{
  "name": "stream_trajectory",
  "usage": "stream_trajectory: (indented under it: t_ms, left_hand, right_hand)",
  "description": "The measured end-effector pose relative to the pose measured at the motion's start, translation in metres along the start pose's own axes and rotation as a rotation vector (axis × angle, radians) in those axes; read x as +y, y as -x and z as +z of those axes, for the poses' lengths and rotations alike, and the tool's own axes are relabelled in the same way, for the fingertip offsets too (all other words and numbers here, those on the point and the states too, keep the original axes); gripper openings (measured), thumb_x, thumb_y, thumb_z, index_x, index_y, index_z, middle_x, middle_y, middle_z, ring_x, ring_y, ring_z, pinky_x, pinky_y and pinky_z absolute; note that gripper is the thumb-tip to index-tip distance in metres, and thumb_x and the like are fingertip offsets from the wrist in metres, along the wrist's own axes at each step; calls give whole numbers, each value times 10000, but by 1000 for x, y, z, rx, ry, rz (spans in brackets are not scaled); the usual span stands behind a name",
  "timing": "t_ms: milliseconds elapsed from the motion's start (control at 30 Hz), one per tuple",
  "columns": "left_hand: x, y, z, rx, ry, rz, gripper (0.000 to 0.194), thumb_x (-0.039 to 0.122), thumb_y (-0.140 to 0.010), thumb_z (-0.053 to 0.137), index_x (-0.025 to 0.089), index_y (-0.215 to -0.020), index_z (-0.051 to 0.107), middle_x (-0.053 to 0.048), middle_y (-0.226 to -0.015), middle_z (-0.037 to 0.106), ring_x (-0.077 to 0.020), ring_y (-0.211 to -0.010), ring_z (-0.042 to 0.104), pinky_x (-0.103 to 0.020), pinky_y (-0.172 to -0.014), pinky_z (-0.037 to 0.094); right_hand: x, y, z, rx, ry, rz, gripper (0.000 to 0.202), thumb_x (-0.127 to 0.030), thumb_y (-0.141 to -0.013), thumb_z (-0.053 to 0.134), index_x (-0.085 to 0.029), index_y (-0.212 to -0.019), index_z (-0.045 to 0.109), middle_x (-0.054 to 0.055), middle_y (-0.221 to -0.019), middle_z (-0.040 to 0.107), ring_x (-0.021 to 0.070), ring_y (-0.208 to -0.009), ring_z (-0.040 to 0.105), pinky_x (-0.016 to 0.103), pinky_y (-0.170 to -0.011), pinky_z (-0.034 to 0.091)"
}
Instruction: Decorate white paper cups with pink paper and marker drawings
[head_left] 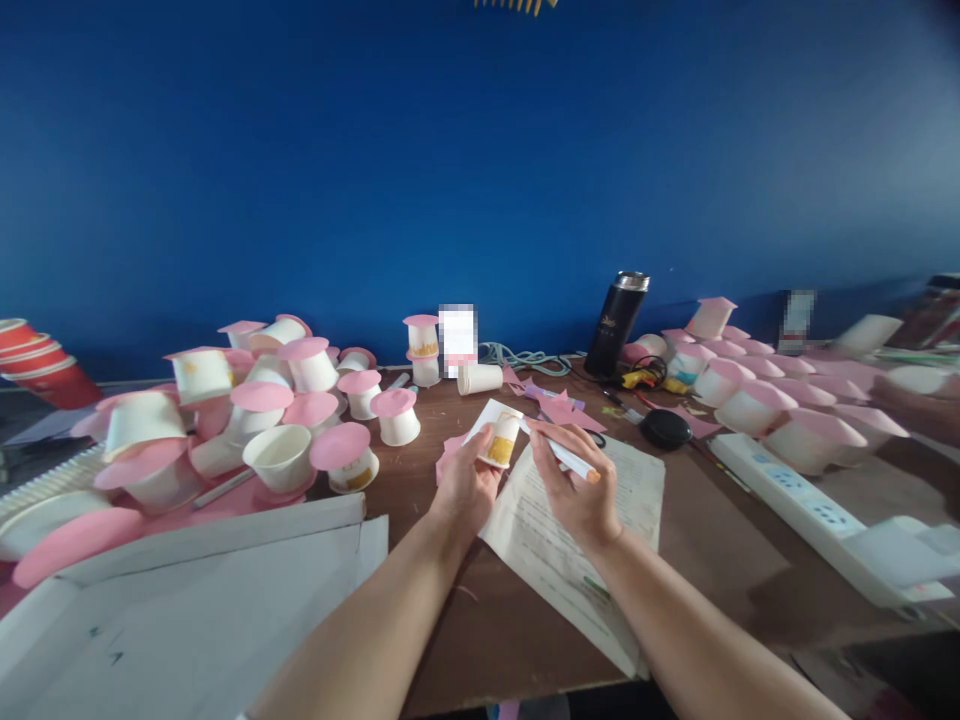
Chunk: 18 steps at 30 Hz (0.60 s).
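Note:
My left hand [469,480] is closed around a small white paper cup [501,440] with a yellow-brown pattern. In my right hand [579,490] is a white marker [566,458] with an orange end, its tip end close to the cup's rim. Both hands are above a printed sheet of paper [630,500] on the brown table. Pink paper scraps [561,408] lie just behind the hands. Two stacked cups with pink discs [421,350] stand at the back, beside a cup lying on its side [480,378].
Many white cups with pink paper pieces [281,440] crowd the left; more [754,405] fill the right. A black bottle [616,325] leans near the blue wall. A power strip [799,510] lies right, a white box [202,600] front left, red cups [45,365] far left.

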<state>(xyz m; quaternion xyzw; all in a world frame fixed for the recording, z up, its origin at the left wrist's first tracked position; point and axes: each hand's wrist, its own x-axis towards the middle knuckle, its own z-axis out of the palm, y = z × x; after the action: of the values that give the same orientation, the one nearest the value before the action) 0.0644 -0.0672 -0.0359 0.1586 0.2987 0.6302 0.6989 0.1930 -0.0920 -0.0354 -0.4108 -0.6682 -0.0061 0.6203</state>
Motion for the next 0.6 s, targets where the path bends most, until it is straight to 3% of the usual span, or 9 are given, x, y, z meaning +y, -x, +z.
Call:
stream_trajectory:
  t_ms: [600]
  left_hand:
    - [1, 1, 2, 28, 40, -20, 108, 165, -788, 735, 218, -816, 646, -55, -959, 757, -217, -1048, 710, -319, -948, 536]
  right_hand:
    - [-2, 0, 0, -23, -20, 1, 169, -175, -934, 619, -238, -1045, 729, 42, -908, 748, 178, -796, 699, 328, -763, 584]
